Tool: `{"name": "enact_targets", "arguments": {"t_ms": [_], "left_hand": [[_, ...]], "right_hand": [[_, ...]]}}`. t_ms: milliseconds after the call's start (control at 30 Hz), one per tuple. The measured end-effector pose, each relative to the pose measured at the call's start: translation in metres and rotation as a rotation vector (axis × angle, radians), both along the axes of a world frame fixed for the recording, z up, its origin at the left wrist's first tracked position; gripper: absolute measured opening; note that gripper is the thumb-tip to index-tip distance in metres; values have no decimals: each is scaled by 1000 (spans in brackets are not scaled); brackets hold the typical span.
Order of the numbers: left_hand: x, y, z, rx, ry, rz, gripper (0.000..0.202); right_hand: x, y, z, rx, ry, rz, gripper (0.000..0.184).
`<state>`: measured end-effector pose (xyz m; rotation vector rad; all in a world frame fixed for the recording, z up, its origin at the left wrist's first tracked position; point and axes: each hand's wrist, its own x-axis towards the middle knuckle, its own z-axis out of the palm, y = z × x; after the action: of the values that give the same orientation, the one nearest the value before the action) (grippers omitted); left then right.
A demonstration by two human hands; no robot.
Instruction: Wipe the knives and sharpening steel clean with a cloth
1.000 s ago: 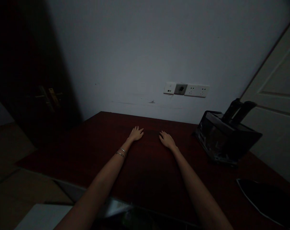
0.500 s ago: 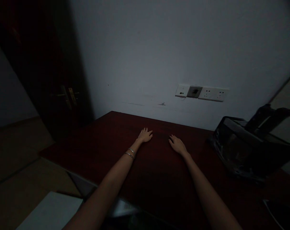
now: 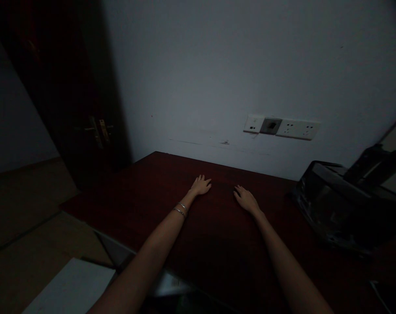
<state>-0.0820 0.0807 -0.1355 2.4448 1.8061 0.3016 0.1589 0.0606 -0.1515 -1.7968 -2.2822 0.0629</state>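
Note:
Both of my hands rest palm down on a dark red wooden desk [image 3: 145,192], a short way apart. My left hand [image 3: 201,186] lies flat with the fingers spread and holds nothing; two thin bracelets [image 3: 181,208] circle that wrist. My right hand [image 3: 245,199] also lies on the desktop, its fingers stretched toward the wall and holding nothing. Nothing lies between the two hands. The room is dim.
A black box-like holder [image 3: 335,200] with dark upright items stands at the desk's right. Wall sockets [image 3: 281,126] sit above the back edge. To the left is a dark door [image 3: 63,96] with a metal handle [image 3: 99,131]. A pale flat surface [image 3: 73,288] shows at lower left.
The whole view has shifted slightly, so things appear a little farther right. My hands keep their place on the desk, and the picture looks somewhat darker.

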Motion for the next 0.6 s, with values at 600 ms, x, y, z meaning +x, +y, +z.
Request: {"name": "enact_targets", "arguments": {"t_ms": [600], "left_hand": [[15, 1, 28, -113, -51, 116, 47]], "right_hand": [[-12, -54, 72, 34, -1, 89, 52]]}}
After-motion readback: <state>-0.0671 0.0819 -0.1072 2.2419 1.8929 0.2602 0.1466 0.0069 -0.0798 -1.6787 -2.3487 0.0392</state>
